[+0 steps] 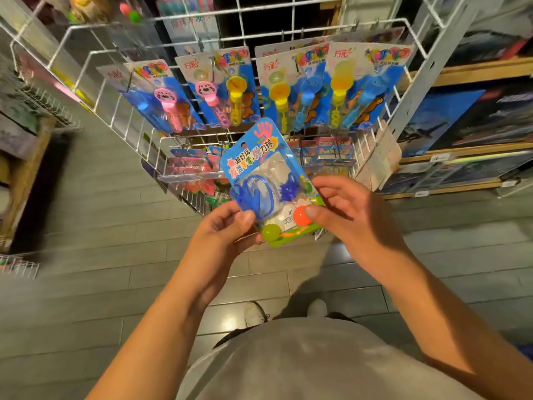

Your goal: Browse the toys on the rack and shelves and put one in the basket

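I hold a blue blister-card toy pack in front of me, tilted, with a blue sticky hand, an orange ball and a green ball under clear plastic. My left hand pinches its lower left corner with the thumb on the front. My right hand grips the lower right edge, thumb beside the orange ball. Behind the pack stands a white wire rack hung with bubble-wand cards in blue, pink and yellow. No basket is in view.
Lower wire tiers hold more carded toys. Wooden shelves with boxed toys run along the right. Another shelf unit and a small wire rack stand at the left. Grey floor planks and my shoes lie below.
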